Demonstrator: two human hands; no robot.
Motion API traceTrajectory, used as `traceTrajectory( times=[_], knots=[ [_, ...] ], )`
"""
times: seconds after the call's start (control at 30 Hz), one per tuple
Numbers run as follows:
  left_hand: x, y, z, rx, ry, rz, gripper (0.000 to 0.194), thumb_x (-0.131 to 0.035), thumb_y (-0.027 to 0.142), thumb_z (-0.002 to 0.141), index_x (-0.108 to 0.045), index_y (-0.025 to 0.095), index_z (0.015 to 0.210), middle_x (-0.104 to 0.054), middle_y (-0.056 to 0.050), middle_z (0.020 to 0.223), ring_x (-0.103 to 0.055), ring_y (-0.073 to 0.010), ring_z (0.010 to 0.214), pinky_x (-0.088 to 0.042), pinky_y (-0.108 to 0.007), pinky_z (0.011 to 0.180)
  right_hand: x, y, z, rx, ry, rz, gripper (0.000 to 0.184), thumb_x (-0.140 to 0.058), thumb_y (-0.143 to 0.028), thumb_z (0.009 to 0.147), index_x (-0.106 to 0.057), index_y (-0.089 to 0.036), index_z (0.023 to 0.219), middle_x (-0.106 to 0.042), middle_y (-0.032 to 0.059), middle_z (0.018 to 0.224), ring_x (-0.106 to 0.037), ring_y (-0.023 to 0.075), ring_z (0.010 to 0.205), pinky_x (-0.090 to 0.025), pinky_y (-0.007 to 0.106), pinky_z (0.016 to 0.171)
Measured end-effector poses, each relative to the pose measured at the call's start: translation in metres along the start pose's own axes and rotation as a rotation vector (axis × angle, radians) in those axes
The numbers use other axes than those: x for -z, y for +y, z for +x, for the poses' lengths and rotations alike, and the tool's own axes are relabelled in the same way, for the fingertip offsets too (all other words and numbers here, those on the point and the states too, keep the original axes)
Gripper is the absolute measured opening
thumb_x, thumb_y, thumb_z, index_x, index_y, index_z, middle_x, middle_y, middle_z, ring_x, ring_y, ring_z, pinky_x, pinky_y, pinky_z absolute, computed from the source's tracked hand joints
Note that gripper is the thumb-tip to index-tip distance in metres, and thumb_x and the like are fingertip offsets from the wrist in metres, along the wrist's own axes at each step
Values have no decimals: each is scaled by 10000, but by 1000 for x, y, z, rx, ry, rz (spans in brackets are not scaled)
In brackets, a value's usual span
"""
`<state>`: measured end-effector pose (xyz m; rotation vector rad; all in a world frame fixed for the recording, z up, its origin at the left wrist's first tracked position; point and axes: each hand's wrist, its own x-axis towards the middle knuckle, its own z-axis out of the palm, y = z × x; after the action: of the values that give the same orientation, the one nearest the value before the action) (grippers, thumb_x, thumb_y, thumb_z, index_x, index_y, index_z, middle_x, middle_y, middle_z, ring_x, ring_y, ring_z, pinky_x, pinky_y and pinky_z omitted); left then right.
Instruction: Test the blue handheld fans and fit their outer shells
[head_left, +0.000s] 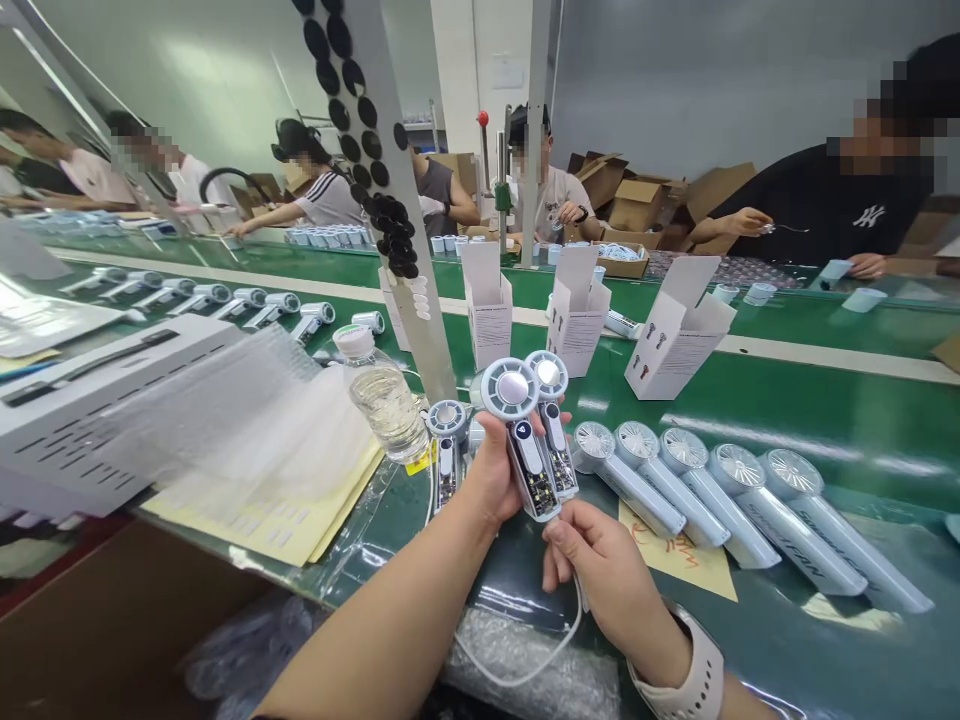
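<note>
Gripping two pale-blue plastic fans (513,388) in left hand (491,470), over green table's (390,550) near edge; pinching thin white cable (514,684) in right hand (600,550). Align straight, avoid bare circuit boards (541,490).

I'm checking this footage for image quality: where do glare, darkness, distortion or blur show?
Head view: glare streaks the green surface at right, and a soft sheen lights the left wall; the area under the table edge at lower left is dim; the person at far right looks stretched, faces are pixelated; the held fans look fairly sharp.
</note>
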<state>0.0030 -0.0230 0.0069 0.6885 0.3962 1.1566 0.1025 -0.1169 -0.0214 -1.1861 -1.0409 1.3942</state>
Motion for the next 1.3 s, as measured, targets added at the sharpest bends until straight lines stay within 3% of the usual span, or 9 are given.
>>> traceTrajectory(
  times=[0.13,0.33,0.53,0.7,0.83,1.13,1.3],
  knots=[
    [1,-3,-1,-31,41,6,703,-740,815,466,-636,140,632,-714,-132,1073,-638,-345,1113,-525,-419,934,-1,3,2,-11,-4,-8,499,-601,-694,818,-494,-224,689,-464,-71,480,-552,148,459,-437,278,540],
    [4,2,3,-6,38,-137,699,-715,832,487,-590,160,632,-714,-106,1055,-656,-320,1070,-539,-421,902,6,-7,2,221,-14,-278,426,-543,-600,910,-574,-212,736,-645,48,860,-595,210,846,-459,319,779],
    [3,5,1,18,-34,-143,685,-724,819,498,-598,160,638,-700,-102,1113,-651,-297,1079,-553,-361,839,10,-3,4,122,85,-171,516,-578,-693,849,-540,-215,659,-577,-8,584,-560,174,599,-433,306,642],
    [2,5,-1,-33,-52,-79,698,-715,832,484,-616,158,640,-698,-112,1105,-637,-322,1115,-553,-382,869,9,-4,5,26,74,34,529,-674,-715,760,-522,-217,665,-525,-46,474,-553,152,473,-435,287,550],
    [2,6,-2,-13,-64,-62,702,-707,833,500,-618,151,641,-697,-118,1094,-649,-330,1091,-564,-379,829,14,-4,8,40,32,32,499,-720,-642,770,-532,-204,624,-555,-30,472,-558,136,474,-447,267,546],
    [0,-1,-4,-68,-45,5,714,-714,837,477,-634,143,622,-699,-142,1113,-636,-355,1113,-554,-421,882,7,0,9,-11,166,103,572,-721,-729,694,-488,-213,612,-493,-59,432,-497,114,385,-386,245,456],
    [0,-3,-3,-59,-8,-16,697,-724,831,477,-639,154,618,-714,-122,1064,-659,-334,1043,-556,-409,843,13,0,11,89,145,-86,532,-614,-721,800,-565,-204,687,-583,-1,609,-570,172,618,-445,298,634]
  ],
)
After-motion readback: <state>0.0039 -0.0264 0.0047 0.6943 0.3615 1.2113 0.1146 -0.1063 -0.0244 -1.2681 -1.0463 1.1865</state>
